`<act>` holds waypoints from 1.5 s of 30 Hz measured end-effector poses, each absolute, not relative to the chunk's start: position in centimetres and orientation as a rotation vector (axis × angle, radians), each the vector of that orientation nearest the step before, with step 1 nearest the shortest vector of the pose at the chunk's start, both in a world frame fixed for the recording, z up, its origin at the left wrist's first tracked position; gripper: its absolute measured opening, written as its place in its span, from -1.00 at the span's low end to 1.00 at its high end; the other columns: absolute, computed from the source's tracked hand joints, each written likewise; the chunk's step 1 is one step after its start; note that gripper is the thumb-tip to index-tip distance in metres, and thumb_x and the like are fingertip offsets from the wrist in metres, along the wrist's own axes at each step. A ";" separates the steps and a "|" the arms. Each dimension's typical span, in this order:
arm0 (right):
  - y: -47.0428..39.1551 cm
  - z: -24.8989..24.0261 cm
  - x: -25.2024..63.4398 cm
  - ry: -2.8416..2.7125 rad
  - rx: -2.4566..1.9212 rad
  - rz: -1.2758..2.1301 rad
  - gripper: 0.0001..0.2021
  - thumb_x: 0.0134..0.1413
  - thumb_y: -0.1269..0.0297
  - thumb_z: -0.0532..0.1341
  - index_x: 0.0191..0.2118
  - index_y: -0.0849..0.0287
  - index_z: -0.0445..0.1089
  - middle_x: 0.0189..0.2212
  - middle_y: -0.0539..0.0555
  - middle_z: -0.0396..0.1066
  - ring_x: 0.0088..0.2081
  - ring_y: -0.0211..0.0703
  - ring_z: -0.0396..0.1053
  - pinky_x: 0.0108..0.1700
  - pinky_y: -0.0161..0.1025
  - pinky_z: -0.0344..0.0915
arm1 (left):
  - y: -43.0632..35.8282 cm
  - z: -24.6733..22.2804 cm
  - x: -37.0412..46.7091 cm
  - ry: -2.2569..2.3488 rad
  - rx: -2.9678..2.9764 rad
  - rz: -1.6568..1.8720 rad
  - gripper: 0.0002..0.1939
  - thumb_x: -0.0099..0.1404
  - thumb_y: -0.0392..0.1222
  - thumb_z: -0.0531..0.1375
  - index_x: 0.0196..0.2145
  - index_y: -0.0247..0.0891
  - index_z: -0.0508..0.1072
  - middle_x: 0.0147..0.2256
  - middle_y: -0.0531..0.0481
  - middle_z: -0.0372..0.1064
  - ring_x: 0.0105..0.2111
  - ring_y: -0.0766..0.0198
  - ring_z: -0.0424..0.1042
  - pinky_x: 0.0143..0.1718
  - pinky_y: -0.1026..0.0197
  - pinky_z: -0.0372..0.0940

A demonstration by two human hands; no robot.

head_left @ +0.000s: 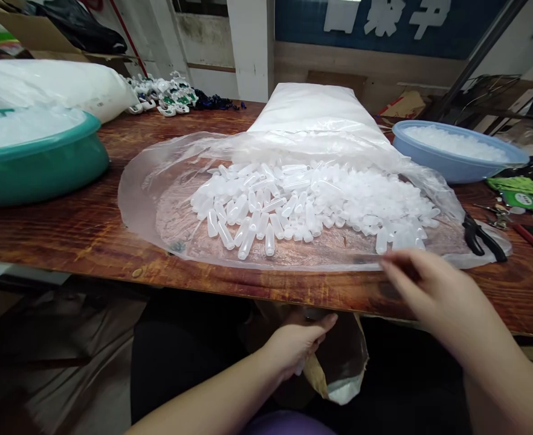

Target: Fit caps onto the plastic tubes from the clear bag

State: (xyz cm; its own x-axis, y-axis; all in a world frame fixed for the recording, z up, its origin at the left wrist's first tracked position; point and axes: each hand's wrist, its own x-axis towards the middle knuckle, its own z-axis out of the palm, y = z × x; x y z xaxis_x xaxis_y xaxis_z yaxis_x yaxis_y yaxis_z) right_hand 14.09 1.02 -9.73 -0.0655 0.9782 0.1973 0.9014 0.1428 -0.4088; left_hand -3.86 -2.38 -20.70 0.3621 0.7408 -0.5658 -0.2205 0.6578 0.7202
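Many small translucent white plastic pieces point(271, 199) lie heaped on a clear plastic sheet point(167, 211) on the wooden table. My right hand point(418, 278), slightly blurred, is at the front right edge of the sheet, just below a few pieces; thumb and fingertips are drawn together, and anything between them is too small to make out. Below the table's front edge, my left hand point(296, 341) is closed around something mostly hidden, with a whitish bit showing under the fingers. An open bag point(355, 356) hangs beside it over my lap.
A green basin point(40, 169) stands left and a blue basin point(457, 163) right, both with white pieces. A large white sack point(318, 109) lies behind the heap. Black-handled cutters point(484, 238) rest on the sheet's right end. The table's front edge point(180, 281) runs above my lap.
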 end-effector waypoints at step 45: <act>-7.3 -20.4 12.8 -2.242 -0.942 0.477 -0.51 0.08 0.55 0.12 0.12 0.01 0.24 -0.04 0.08 0.40 -0.08 -0.12 0.39 -0.06 -0.27 0.37 | -3.7 -17.7 -9.2 0.837 0.924 0.334 -0.65 0.19 0.10 0.13 -0.39 -0.29 0.32 -0.59 0.12 0.24 -0.66 0.43 0.25 -0.60 0.39 0.14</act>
